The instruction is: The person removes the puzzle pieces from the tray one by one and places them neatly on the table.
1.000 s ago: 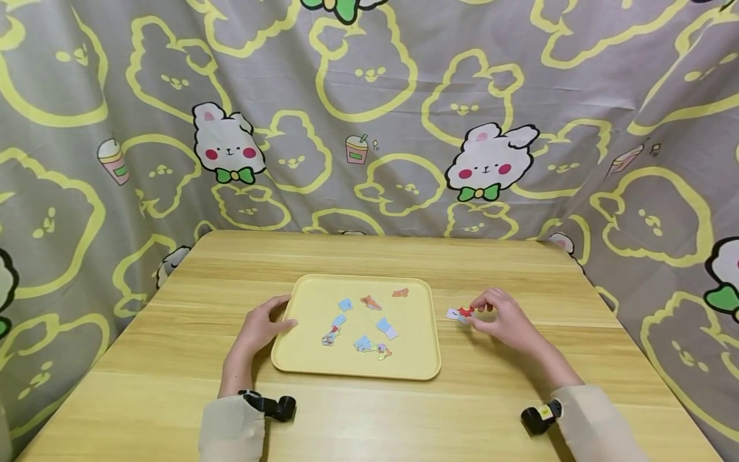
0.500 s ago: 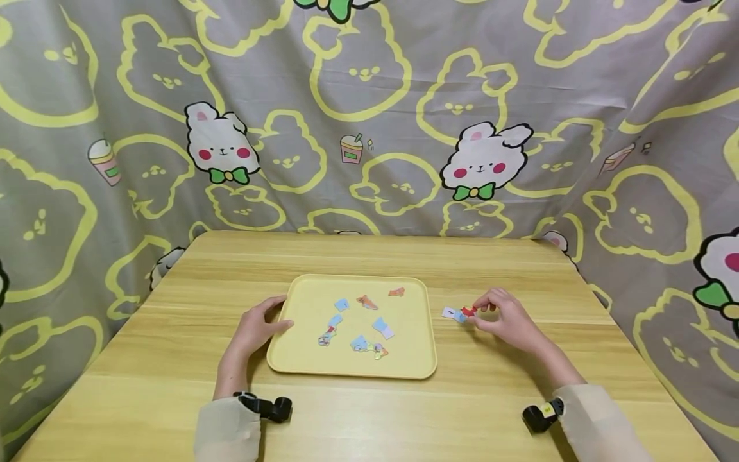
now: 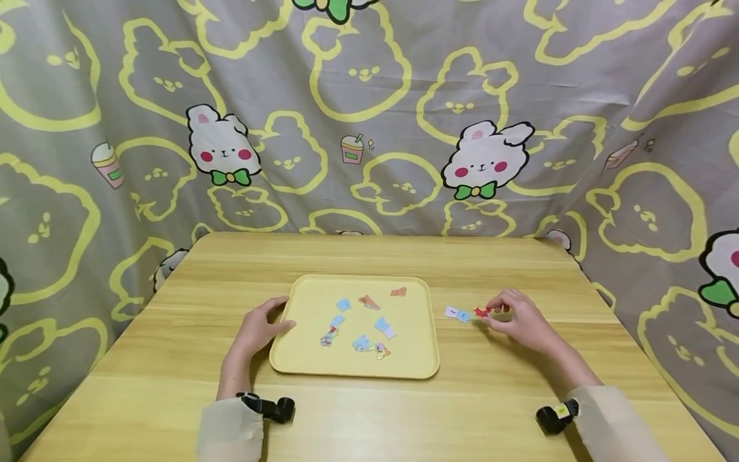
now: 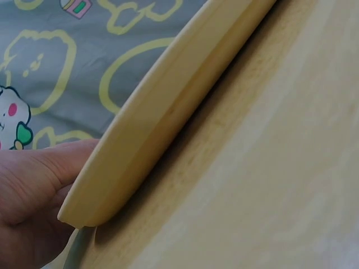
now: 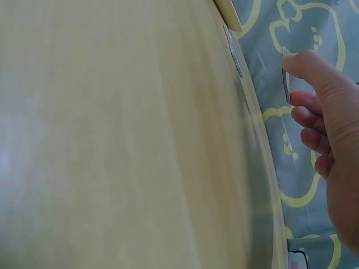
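My right hand (image 3: 518,321) pinches a small red jigsaw puzzle piece (image 3: 481,312) between thumb and fingertips. The right wrist view shows that thin piece (image 5: 285,75) edge-on, raised off the table. Left of it lie a pale piece and a light-blue piece (image 3: 462,316), side by side. My left hand (image 3: 258,326) holds the left rim of a yellow tray (image 3: 352,371), thumb over the edge. From the left wrist, the tray's side (image 4: 151,106) hides part of that hand. Spread on the tray are several pieces, among them an orange-brown piece (image 3: 368,301) and a blue-and-white piece (image 3: 384,328).
The wooden table (image 3: 358,417) reaches back to a grey patterned curtain (image 3: 369,128), which also hangs at both sides. Joined pieces (image 3: 372,346) lie near the tray's front, and an orange piece (image 3: 399,292) near its back right corner.
My right hand has moved slightly right, taking the red puzzle piece away from the light-blue and pale pieces and lifting it. My left hand stays at the tray's rim.
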`<state>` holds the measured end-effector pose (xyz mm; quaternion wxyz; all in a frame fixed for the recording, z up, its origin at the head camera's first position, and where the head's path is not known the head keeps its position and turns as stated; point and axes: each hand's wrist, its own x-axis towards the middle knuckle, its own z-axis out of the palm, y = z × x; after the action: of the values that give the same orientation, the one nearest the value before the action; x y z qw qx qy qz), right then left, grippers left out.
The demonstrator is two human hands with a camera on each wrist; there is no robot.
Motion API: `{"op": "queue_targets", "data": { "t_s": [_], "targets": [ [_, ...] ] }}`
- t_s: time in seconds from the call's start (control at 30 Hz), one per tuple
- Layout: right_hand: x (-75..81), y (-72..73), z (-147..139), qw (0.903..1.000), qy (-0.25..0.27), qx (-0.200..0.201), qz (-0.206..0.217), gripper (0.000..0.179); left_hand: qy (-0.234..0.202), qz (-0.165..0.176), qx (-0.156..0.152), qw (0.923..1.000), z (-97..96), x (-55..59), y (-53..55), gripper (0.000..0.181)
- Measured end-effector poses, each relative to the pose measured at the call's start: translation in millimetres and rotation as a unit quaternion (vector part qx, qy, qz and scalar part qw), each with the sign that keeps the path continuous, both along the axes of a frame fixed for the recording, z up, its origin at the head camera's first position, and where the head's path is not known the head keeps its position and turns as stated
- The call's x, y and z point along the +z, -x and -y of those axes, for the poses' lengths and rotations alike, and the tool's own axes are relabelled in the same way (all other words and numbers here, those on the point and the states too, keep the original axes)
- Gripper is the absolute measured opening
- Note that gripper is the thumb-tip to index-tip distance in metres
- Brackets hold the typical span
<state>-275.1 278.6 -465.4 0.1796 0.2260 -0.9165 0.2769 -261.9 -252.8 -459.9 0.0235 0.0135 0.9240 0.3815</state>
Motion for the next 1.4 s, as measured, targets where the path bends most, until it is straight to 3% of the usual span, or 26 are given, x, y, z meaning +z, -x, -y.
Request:
{"op": "queue_targets", "data": {
  "t_s": [0.27, 0.63, 1.07, 1.4],
  "targets": [
    [-1.1, -0.2, -6.0, 0.9999, -0.002, 0.011, 0.01, 0.019, 0.013, -0.001, 0.005, 0.9999, 1.3, 0.2, -1.9, 0.064],
    [-3.7, 3.2, -23.4, 0.9989, -0.031, 0.017, -0.029, 0.023, -0.001, 0.003, 0.01, 0.9999, -9.7, -2.3, -3.6, 0.063],
    [-5.5, 8.3, -25.4, 0.9989, -0.033, 0.03, -0.015, 0.021, 0.0, -0.018, 0.017, 0.9997, -7.3, -5.1, -10.5, 0.062],
    [-8.2, 4.9, -28.9, 0.9988, -0.048, 0.009, 0.002, 0.021, 0.002, -0.009, 0.008, 0.9999, -6.9, -5.7, -4.7, 0.063]
  ]
}}
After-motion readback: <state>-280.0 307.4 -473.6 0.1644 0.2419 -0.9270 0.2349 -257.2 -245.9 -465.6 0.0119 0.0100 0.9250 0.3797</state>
